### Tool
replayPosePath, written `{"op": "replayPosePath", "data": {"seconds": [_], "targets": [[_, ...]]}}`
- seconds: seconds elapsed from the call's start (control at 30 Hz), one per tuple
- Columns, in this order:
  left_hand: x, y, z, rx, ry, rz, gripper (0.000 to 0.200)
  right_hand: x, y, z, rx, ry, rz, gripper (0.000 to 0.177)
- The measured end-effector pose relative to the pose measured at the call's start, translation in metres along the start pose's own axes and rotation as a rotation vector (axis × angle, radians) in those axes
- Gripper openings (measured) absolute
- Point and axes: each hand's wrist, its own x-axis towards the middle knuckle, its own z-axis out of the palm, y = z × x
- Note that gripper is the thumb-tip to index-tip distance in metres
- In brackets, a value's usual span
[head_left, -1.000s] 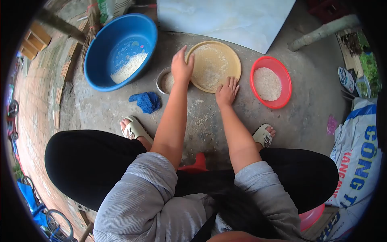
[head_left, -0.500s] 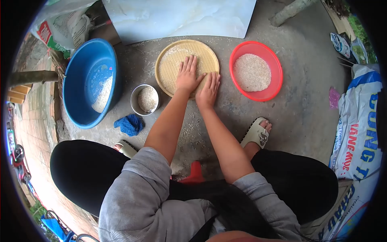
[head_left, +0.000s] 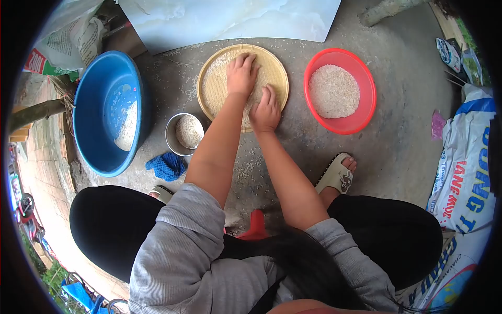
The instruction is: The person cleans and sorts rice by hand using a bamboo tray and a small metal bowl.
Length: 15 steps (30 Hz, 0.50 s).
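A round woven bamboo tray [head_left: 280,78] lies on the concrete floor, with rice grains [head_left: 214,86] spread mostly over its left side. My left hand [head_left: 241,75] rests on the grains near the middle of the tray, palm down, its fingers a little bent and apart. Lower on the tray, towards the right rim, is my right hand [head_left: 265,111], fingers loosely curled with the thumb away from them. Neither hand appears to hold anything, though the undersides of both are hidden. To the left stands a metal bowl [head_left: 172,142] with grains in it.
A red basin [head_left: 368,91] holding rice stands right of the tray. At the left are a big blue basin [head_left: 97,125] with some rice and a blue cloth [head_left: 166,166]. A marbled board [head_left: 235,18] lies beyond; printed sacks [head_left: 463,162] line the right side.
My left hand has moved farther up the tray and its fingers have bent. My right hand's fingers have curled, and it sits apart from the left. The view has shifted slightly.
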Motion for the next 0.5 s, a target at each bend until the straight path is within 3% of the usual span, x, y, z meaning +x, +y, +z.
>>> {"op": "replayPosePath", "data": {"seconds": [0.23,0.3,0.5], "targets": [[0.015,-0.010,0.007,0.036,-0.034,-0.130,0.022,0.000,0.002,0.004,0.000,0.041,-0.020,0.036],[0.023,-0.009,0.006,0.140,-0.130,-0.153,0.030,0.001,0.003,0.004,0.010,0.056,-0.026,0.035],[0.038,-0.023,0.005,0.193,-0.275,-0.221,0.030,0.000,0.003,0.003,0.037,0.068,-0.036,0.034]]}}
